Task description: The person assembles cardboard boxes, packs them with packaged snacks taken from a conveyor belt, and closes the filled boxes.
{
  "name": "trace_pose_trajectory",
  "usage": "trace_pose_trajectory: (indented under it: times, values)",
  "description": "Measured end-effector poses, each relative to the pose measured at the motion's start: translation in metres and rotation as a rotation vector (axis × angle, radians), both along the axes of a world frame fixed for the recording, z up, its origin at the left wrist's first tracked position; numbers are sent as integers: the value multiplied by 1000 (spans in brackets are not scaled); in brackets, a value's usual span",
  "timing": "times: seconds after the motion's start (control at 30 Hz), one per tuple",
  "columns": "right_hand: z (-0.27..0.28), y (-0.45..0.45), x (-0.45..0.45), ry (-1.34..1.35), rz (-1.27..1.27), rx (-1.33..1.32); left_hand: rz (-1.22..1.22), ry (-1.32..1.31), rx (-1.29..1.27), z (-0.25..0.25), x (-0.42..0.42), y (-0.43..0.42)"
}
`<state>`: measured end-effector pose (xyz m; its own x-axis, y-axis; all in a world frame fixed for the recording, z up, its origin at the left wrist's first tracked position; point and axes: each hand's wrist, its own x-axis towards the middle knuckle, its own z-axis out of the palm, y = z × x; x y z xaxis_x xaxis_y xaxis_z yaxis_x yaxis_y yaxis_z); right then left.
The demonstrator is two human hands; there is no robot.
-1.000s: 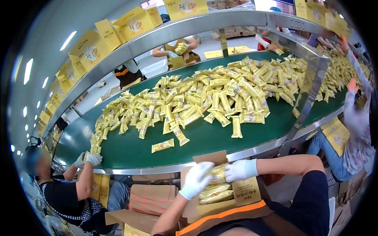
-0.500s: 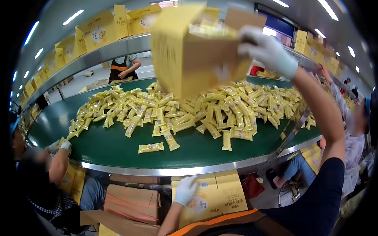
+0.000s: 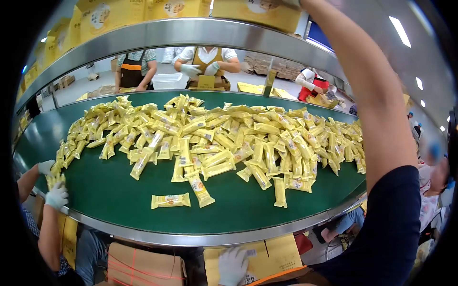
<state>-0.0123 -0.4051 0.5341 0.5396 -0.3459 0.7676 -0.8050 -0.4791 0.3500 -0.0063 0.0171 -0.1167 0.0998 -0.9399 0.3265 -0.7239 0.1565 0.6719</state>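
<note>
My left hand (image 3: 233, 265), in a white glove, lies flat with fingers stretched out on a yellow printed carton (image 3: 276, 257) near the bottom edge. My right arm (image 3: 367, 71) reaches up to the raised metal shelf. Its hand is nearly all cut off at the top edge, beside the corner of a yellow carton (image 3: 257, 13) up there, so its grip is hidden. In front of me, a heap of yellow wrapped snack packets (image 3: 219, 138) covers much of the green conveyor belt (image 3: 119, 205). One loose packet (image 3: 171, 200) lies nearer to me.
More yellow cartons (image 3: 112, 16) line the metal shelf (image 3: 157, 35) above the belt. A co-worker's gloved hands (image 3: 56, 195) gather packets at the left. Other people stand across the belt and sit at the right. A brown box with red straps (image 3: 143, 262) stands below the belt's edge.
My right hand has carried the yellow carton from above the belt up to the shelf. The view has shifted. My left hand stays on the lower carton.
</note>
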Motion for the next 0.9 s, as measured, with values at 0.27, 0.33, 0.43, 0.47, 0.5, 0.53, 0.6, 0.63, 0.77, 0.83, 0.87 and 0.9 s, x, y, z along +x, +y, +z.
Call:
trace_pose_trajectory:
  times: [0.27,0.33,0.43,0.47,0.5,0.53,0.6,0.63,0.77,0.83,0.87,0.9]
  values:
    - [-72,16,-13,164,138,-506,2,-50,27,18,-2,0]
    - [-143,60,-40,148,474,-503,148,-232,93,13,3,12]
    - [-313,147,-133,353,641,486,449,-247,197,13,11,40]
    - [-319,226,-143,794,377,879,510,-126,182,10,20,48]
    - [-386,239,-193,682,538,1138,531,56,245,-9,26,58]
    - [-444,262,-229,487,645,1216,482,199,353,-9,34,65]
    - [-526,311,-271,-164,469,1189,436,221,323,-4,34,71]
    - [-565,333,-288,-324,302,1034,451,195,340,-1,32,75]
    - [-647,375,-309,-324,157,1255,445,252,309,9,26,74]
    - [-615,379,-289,-514,162,1621,361,125,339,3,27,72]
    - [-625,377,-284,-495,94,1502,309,-31,355,7,23,73]
    - [-622,369,-281,-578,-15,1346,394,-109,332,14,7,71]
